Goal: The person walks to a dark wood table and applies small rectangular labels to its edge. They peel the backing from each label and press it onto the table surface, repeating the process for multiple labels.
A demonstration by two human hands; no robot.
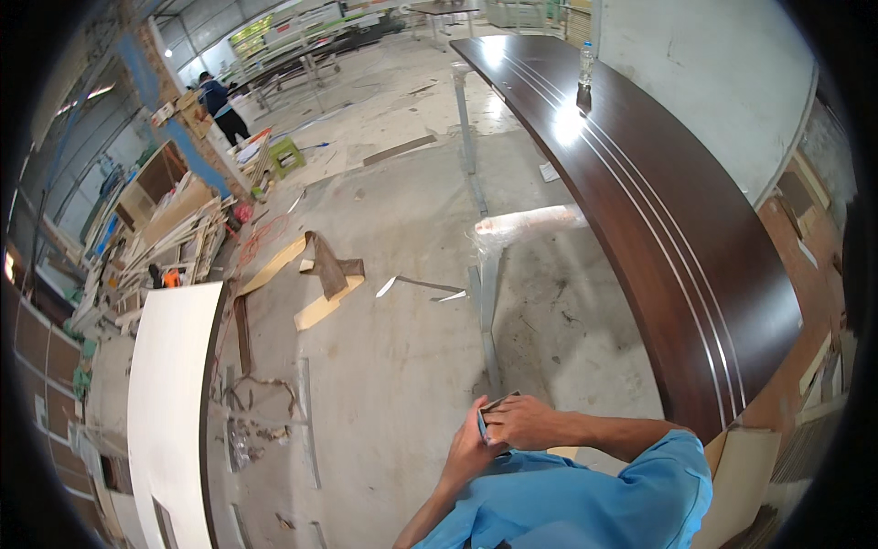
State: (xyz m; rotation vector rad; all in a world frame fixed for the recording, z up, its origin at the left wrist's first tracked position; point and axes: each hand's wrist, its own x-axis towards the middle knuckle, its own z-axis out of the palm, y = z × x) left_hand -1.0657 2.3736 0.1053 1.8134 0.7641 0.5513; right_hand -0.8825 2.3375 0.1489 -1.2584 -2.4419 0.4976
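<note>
Close in front of my body, my left hand [465, 450] and my right hand [525, 422] come together. Both are closed around a small, flat, greyish piece [500, 401], of which only an edge and a corner show between the fingers. Its kind cannot be made out. My right hand lies over the top, while the left supports it from the side. To the right stands a long dark brown glossy door panel [640, 192] with three pale lines along it; neither hand touches it.
A clear bottle [585, 66] stands on the dark panel's far end. A plastic-wrapped support bar [530, 222] is beneath. At left lies a white panel [174, 393]. Brown strips [325, 270] litter the floor near a wood scrap pile [174, 229]. Another person [222, 105] stands far left.
</note>
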